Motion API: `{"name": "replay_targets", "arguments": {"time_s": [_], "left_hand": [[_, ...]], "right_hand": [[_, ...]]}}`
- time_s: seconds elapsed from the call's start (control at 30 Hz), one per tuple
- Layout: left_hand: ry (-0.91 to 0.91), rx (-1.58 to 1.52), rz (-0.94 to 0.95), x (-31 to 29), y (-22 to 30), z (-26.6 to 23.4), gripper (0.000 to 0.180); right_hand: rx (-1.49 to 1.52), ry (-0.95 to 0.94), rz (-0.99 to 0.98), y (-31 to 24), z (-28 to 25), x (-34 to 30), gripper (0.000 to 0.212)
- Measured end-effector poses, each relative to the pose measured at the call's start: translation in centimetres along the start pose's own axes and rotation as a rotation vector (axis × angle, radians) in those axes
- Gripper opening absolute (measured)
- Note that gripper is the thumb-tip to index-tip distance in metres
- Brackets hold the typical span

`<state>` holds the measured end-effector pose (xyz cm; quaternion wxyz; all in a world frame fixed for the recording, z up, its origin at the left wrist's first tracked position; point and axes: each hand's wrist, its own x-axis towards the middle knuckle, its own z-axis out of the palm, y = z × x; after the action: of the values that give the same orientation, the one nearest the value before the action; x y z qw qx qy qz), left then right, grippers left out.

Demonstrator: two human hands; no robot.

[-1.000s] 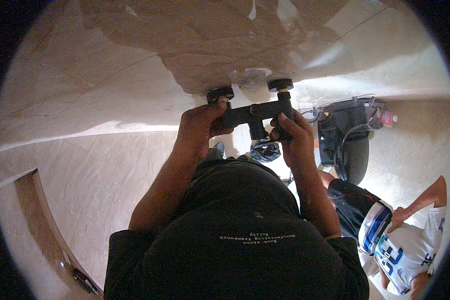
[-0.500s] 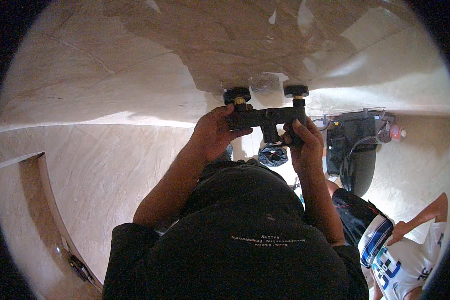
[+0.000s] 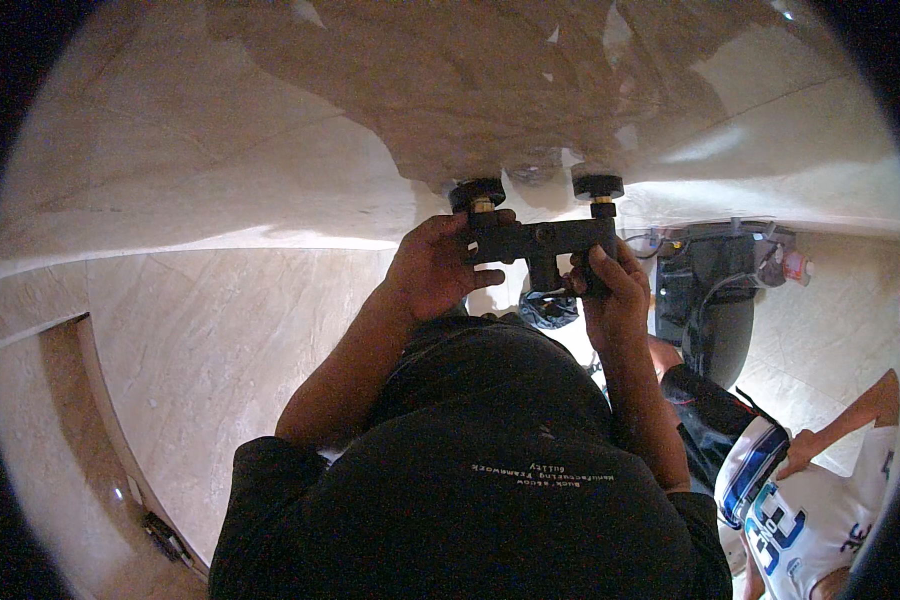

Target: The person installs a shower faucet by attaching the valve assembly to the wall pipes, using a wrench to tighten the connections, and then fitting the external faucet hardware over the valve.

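Observation:
A black bar-shaped mixer tap (image 3: 523, 242) is held level against the tiled wall, with a short outlet stub pointing down toward me. Behind it are two round black wall flanges, a left flange (image 3: 478, 192) and a right flange (image 3: 598, 187), with brass-coloured fittings showing between them and the tap. My left hand (image 3: 425, 270) grips the tap's left end, fingers above and below it. At the other end, my right hand (image 3: 617, 290) is closed round the right end, its thumb on the near side. Its other fingers are partly hidden.
To the right stands a black toilet (image 3: 715, 310), with a bottle (image 3: 796, 268) near it. A black plastic bag (image 3: 549, 310) lies below the tap. Another person (image 3: 785, 510) in a white jersey is close on my right. Glossy tiled wall (image 3: 240, 150) rises ahead.
The tap and both hands sit slightly lower and farther right in view. My left hand's fingers have shifted a little on the tap's end. The other person's arm has moved slightly.

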<state>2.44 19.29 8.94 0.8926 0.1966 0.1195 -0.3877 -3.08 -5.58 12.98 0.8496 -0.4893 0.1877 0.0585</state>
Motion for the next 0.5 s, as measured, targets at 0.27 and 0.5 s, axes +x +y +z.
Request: {"name": "replay_targets", "arguments": {"time_s": [0.27,0.5], "left_hand": [[0.046,0.01,0.047,-7.6,3.7,-1.4,0.044],[0.056,0.065,0.053,-16.5,8.6,-0.7,0.045]], "right_hand": [[-0.018,-0.004,-0.003,2.8,7.6,-3.5,0.023],[-0.026,-0.011,0.002,3.6,16.0,-8.1,0.024]]}}
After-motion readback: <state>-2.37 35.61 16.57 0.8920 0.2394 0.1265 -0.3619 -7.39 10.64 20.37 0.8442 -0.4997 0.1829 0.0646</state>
